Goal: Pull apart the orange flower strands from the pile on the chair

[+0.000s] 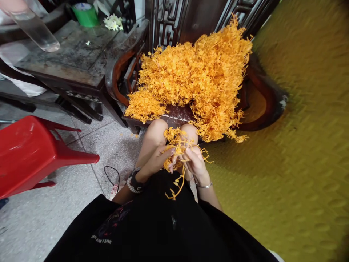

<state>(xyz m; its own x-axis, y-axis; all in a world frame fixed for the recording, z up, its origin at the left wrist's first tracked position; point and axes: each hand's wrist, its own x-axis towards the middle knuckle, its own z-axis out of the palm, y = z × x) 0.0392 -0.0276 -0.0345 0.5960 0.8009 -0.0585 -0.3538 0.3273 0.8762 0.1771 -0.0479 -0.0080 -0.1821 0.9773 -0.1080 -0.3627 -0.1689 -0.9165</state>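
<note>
Over my knees, my left hand (pixel 162 159) has its fingers closed round a small bunch of orange artificial flower sprigs (pixel 174 135). My right hand (pixel 195 162) pinches thin orange stems of the same bunch, close beside the left fingers. One sprig (pixel 178 187) hangs down below the hands, and other stems stick out to the right. Just beyond my knees, a large heap of the same orange sprigs (pixel 196 72) covers most of a dark wooden chair (pixel 174 113). The fingertips are partly hidden by the sprigs.
To the left stands a red plastic stool (pixel 27 153). Behind it, a dark wooden side table (pixel 79 54) holds a roll of green tape (pixel 85 14) and white flowers (pixel 113 22). A clear bottle (pixel 38 31) is at upper left. A yellow-green textured surface (pixel 300 163) fills the right side.
</note>
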